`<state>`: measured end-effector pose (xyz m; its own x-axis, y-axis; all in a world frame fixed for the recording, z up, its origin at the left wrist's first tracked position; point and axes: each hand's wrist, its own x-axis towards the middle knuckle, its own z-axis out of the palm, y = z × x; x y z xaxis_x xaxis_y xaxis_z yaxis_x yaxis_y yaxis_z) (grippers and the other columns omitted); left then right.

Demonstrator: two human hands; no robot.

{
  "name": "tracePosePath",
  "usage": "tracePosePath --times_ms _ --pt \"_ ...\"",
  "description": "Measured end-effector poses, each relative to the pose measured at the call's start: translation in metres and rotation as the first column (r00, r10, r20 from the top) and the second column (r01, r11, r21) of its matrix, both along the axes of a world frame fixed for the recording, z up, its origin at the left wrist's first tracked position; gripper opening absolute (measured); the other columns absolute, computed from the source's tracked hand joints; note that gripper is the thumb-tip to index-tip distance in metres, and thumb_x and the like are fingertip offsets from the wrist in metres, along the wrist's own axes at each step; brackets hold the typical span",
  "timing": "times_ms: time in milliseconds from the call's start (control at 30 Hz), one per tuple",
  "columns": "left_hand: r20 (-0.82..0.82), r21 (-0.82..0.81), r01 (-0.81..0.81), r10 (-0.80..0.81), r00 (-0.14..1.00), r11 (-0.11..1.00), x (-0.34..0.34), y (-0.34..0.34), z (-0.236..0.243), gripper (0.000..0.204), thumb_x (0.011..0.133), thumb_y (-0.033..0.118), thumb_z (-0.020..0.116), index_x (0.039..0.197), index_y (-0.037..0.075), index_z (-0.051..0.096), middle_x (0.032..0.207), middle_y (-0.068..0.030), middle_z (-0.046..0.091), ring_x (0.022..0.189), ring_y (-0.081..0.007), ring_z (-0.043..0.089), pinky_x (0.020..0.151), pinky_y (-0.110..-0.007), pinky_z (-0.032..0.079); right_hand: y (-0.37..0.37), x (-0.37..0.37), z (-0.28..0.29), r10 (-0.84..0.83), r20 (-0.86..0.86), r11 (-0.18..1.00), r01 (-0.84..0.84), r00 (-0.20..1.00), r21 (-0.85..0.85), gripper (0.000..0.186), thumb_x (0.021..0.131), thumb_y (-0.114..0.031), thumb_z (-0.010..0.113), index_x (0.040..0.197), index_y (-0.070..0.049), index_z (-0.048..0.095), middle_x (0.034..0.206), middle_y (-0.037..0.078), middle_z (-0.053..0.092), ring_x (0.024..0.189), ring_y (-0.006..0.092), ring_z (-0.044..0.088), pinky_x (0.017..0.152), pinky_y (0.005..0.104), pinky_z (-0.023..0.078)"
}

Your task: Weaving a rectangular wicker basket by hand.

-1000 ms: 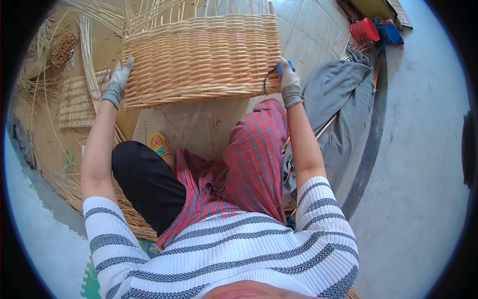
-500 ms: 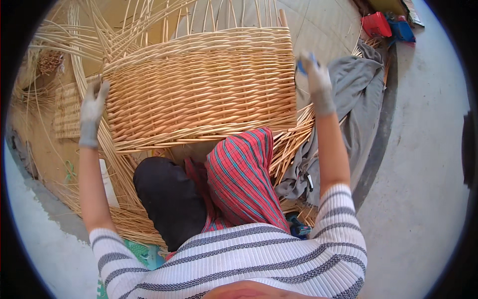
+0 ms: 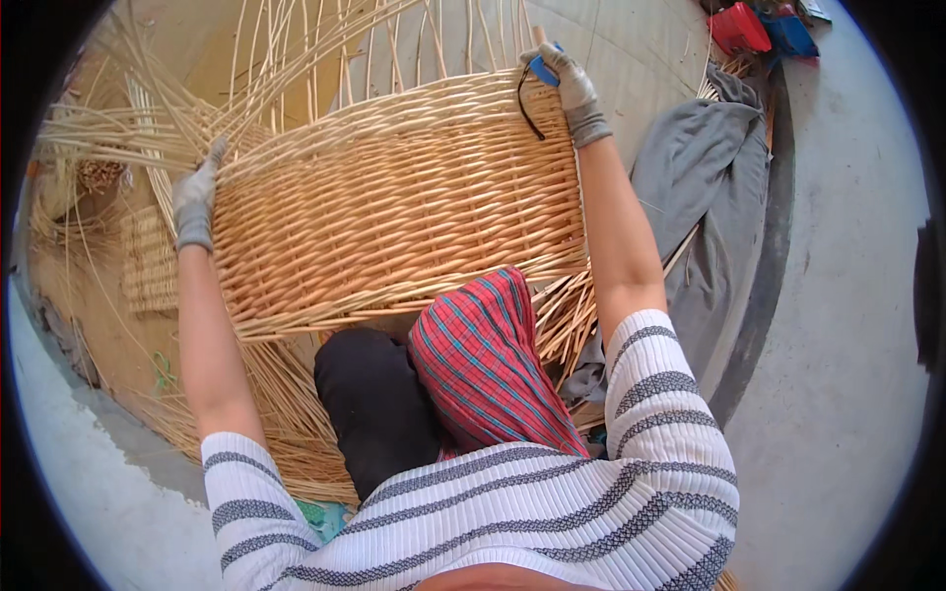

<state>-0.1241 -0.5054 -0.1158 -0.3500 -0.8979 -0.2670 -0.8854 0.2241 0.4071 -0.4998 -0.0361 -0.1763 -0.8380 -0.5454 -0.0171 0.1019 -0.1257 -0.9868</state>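
A half-woven wicker basket (image 3: 394, 197) rests against my knees, its loose upright canes rising from the far edge. My left hand (image 3: 196, 195), in a pale glove with a grey cuff, grips the basket's upper left corner where long canes cross; its fingertips are partly hidden among them. At the upper right corner, my gloved right hand (image 3: 564, 81) is closed round a small blue object (image 3: 543, 70) with a black strap (image 3: 529, 108) dangling over the weave. That hand is right beside a thick corner stake (image 3: 539, 35). The blue object's exact kind is hidden by my fingers.
Long loose canes (image 3: 99, 128) spread to the far left beside another woven piece (image 3: 148, 261). More canes (image 3: 567, 315) lie under the basket's right side. A grey cloth (image 3: 690, 177) is on the right, with red (image 3: 739, 30) and blue (image 3: 785, 36) plastic items beyond it.
My right hand has moved left and away from me to the basket's upper right corner. The basket has tilted, its left side now nearer me. My left hand has shifted slightly along the corner.
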Motion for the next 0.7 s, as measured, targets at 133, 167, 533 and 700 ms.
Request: tracePosePath --times_ms 133,167,533,700 --pt "-0.084 -0.042 0.010 -0.013 0.996 0.999 0.001 0.014 0.004 0.109 0.073 0.086 0.070 0.127 -0.009 0.069 0.130 -0.0264 0.068 0.123 -0.0360 0.063 0.104 -0.041 0.046 0.005 0.009 0.011 0.039 0.058 0.999 -0.037 0.998 -0.027 0.042 0.103 -0.040 0.062 0.103 -0.001 0.076 0.094 0.005 0.073 0.085 0.0144 0.067 0.081 0.0295 0.055" --pt "-0.105 -0.033 0.007 -0.010 0.994 0.999 0.003 0.016 0.004 0.107 0.074 0.085 0.070 0.124 -0.009 0.070 0.125 -0.0252 0.070 0.118 -0.0350 0.064 0.102 -0.041 0.047 0.006 0.011 0.013 0.019 0.069 1.000 -0.019 0.997 -0.009 0.042 0.103 -0.040 0.062 0.103 -0.001 0.076 0.093 0.004 0.072 0.084 0.0134 0.066 0.080 0.0285 0.054" --pt "-0.321 -0.029 -0.071 0.057 0.945 0.997 0.015 0.035 0.003 0.079 0.079 0.073 0.078 0.083 -0.006 0.074 0.074 -0.0105 0.065 0.074 -0.0206 0.054 0.075 -0.041 0.047 0.012 0.027 0.030 0.014 -0.064 0.998 -0.010 0.998 0.062 0.041 0.104 -0.039 0.059 0.102 0.000 0.074 0.084 0.000 0.065 0.076 0.0086 0.059 0.072 0.0250 0.050" --pt "-0.147 -0.167 -0.119 0.094 0.985 0.979 0.020 0.045 0.018 0.082 0.079 0.074 0.077 0.064 -0.005 0.064 0.062 -0.0074 0.056 0.065 -0.0200 0.048 0.069 -0.042 0.046 0.016 0.043 0.045 0.013 -0.026 0.987 -0.009 1.000 0.160 0.042 0.098 -0.042 0.066 0.102 -0.002 0.076 0.089 0.002 0.069 0.082 0.0104 0.062 0.076 0.0260 0.050"
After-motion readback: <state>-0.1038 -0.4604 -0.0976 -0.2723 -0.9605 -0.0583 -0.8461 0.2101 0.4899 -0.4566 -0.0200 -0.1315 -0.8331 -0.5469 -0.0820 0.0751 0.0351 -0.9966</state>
